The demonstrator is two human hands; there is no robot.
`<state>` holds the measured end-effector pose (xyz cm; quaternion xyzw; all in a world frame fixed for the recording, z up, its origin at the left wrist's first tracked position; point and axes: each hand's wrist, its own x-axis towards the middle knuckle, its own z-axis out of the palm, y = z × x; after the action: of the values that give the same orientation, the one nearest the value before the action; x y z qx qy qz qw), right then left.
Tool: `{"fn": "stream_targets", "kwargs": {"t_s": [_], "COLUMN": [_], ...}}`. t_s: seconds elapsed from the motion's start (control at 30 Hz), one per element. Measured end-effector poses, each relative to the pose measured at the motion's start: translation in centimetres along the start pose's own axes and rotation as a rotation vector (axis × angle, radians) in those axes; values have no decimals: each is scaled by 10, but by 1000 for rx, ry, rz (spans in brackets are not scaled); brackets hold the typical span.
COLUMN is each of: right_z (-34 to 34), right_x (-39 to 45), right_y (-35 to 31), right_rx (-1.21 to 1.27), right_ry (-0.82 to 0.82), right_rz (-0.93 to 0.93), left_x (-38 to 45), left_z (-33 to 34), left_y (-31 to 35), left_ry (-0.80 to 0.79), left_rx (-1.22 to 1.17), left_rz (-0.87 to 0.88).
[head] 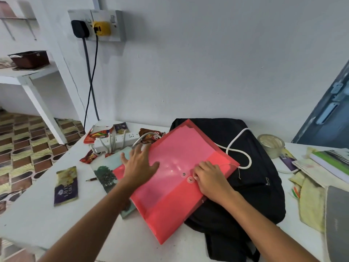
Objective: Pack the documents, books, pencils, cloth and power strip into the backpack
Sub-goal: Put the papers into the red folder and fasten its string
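On the white table (37, 214) I counted one red folder (175, 178) lying across one black backpack (251, 186); left hand (139, 165) pressed flat, fingers spread; right hand (209, 176) pinched the closure string (229, 164); one pencil (91, 179) lay nearby.

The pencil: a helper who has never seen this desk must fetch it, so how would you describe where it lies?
Start at the red document folder lying over the black backpack. Go left, past the tree-cover book under it. The pencil lies there on the white desk, thin, dark and short, unlike the flat purple packet nearby.

Folder (175, 178) on backpack (245, 186) (power strip (117, 141) behind-left).
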<state>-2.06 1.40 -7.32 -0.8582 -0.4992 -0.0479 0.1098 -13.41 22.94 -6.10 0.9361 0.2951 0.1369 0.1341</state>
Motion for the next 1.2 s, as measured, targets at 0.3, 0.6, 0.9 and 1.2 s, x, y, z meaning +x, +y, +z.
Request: {"fn": "stream_targets", "kwargs": {"t_s": [0.3, 0.6, 0.9, 1.2], "right_z": [-10, -54, -71, -52], "right_x": [4, 28, 34, -17], "right_y": [4, 15, 17, 36], "right_rx": [-203, 133, 481, 519], "right_ry": [-80, 136, 250, 144], "right_rz": [53, 187, 443, 519], "left_x": [34, -14, -93, -86], "left_z": [-45, -29, 7, -38], "left_y": [-10, 20, 122, 123], "left_ry": [-440, -362, -580, -456], "left_rx": [-323, -1329, -1651, -455], "left_rz": [-93, -453, -765, 555]}}
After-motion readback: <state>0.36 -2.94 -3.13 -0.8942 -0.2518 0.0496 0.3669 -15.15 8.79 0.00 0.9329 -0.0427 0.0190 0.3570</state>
